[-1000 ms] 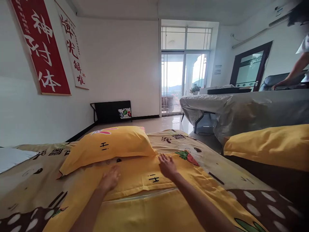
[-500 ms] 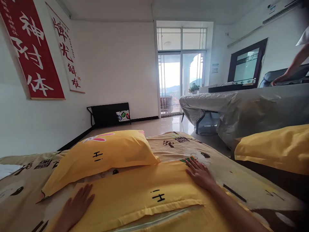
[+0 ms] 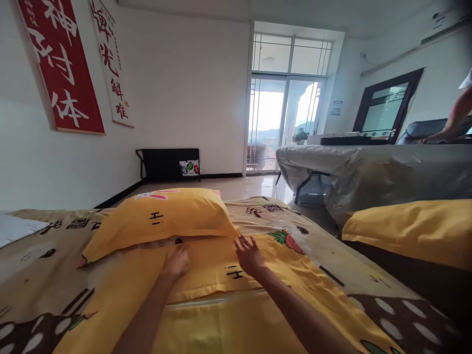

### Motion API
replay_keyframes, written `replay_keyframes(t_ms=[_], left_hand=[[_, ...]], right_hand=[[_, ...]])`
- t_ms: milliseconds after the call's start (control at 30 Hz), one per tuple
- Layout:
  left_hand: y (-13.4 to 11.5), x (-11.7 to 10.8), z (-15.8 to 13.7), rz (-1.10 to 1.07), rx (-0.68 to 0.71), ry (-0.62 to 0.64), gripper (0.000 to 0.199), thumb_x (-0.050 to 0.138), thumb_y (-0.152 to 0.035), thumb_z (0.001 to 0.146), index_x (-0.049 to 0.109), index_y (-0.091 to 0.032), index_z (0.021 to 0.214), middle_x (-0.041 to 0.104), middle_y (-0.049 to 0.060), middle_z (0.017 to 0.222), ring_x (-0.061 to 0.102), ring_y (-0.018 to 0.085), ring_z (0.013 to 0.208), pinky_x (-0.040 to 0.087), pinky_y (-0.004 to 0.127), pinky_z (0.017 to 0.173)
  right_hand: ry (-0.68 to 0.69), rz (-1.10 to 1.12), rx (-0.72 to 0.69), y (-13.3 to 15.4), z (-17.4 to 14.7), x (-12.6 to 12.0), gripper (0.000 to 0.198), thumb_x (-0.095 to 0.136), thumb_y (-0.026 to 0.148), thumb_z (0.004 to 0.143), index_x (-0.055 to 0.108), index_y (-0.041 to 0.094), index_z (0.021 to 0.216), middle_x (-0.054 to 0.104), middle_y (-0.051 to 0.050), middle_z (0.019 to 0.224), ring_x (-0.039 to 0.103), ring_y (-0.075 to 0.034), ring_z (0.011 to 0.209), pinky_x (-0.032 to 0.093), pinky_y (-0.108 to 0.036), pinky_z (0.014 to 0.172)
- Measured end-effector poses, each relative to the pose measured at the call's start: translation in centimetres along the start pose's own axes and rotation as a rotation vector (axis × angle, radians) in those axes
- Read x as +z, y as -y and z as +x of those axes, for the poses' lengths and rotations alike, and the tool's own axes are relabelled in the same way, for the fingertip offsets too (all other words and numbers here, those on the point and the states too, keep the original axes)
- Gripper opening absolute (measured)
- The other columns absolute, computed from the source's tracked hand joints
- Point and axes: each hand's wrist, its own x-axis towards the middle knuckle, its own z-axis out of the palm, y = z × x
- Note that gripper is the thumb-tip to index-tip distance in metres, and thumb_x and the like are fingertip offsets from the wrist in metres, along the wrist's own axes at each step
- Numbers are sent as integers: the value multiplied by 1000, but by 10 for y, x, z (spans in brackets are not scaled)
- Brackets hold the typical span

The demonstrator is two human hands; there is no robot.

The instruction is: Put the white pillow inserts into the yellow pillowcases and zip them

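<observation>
A flat yellow pillowcase printed with "Hi" and a carrot lies in front of me on the patterned blanket. My left hand is over its far half; motion blurs the fingers, so I cannot tell whether they grip the cloth. My right hand rests near the far edge, its fingers partly spread and nothing visible in them. Just beyond both hands sits a plump yellow pillow with a rabbit print. An opening with a pale strip runs across the pillowcase's near side.
Another yellow pillow or cover lies on a dark surface at the right. A plastic-covered table stands behind it. Another person's arm reaches over there. A folded black frame leans against the wall. White cloth lies at left.
Both hands have moved inward, my left to the right and away from me, my right to the left, uncovering the carrot print. The view has shifted slightly.
</observation>
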Motion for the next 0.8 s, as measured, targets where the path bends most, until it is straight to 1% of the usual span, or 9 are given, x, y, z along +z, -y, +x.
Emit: replay_keyframes(t_ms=[100,167,200,300,467,567,633,700,800], left_hand=[[-60,27,-3,-63,78,25,53,25,-31,95,27,-14,144,24,12,153,21,24,141,24,51,112],[-74,41,-7,-81,92,34,55,18,-34,94,26,-16,146,19,9,154,17,22,142,20,49,113],[-70,45,-9,-85,93,39,56,18,-37,93,26,-20,146,17,6,155,15,22,143,19,49,114],[-18,42,-20,-81,31,58,59,23,-45,90,24,-28,146,13,1,155,13,23,143,18,52,113],[118,27,-61,-19,-227,56,61,24,-42,88,27,-20,145,19,10,154,20,29,141,24,58,107],[170,28,-90,20,-292,13,59,24,-37,88,33,-16,143,26,9,152,23,25,141,25,51,110],[184,29,-104,56,-306,-46,58,21,-36,89,37,-13,141,31,10,150,25,22,140,23,45,113],[184,27,-113,123,-299,-146,57,19,-31,90,44,-10,136,36,10,147,28,22,139,26,41,112],[157,17,-119,144,-200,-285,55,20,-28,89,53,-11,129,45,9,142,35,23,135,34,40,108]], right_hand=[[43,147,-71,63,-5,15,52,28,36,92,37,29,143,36,-3,147,31,-21,137,30,-45,108],[80,244,-64,73,-11,19,52,29,40,92,35,32,143,33,-1,149,30,-22,137,31,-45,108],[96,267,-44,67,-14,18,52,30,43,91,36,33,142,31,1,150,28,-22,138,28,-44,110],[129,239,64,13,-28,7,56,30,50,91,35,30,143,26,2,151,24,-24,140,23,-44,112],[186,134,360,-106,-70,-9,63,29,45,91,28,16,146,21,-12,152,20,-30,140,18,-58,109],[190,29,433,-146,-93,-6,62,29,45,90,27,20,147,17,-7,154,16,-25,142,12,-55,111],[173,-62,426,-156,-101,-3,59,27,44,91,30,23,146,21,-5,153,18,-23,142,15,-53,111],[104,-147,398,-153,-104,-4,56,27,36,91,38,17,142,28,-10,151,23,-24,140,17,-52,111],[-72,-199,362,-126,-103,-13,53,27,24,89,47,7,135,34,-17,147,28,-27,138,17,-50,111]])
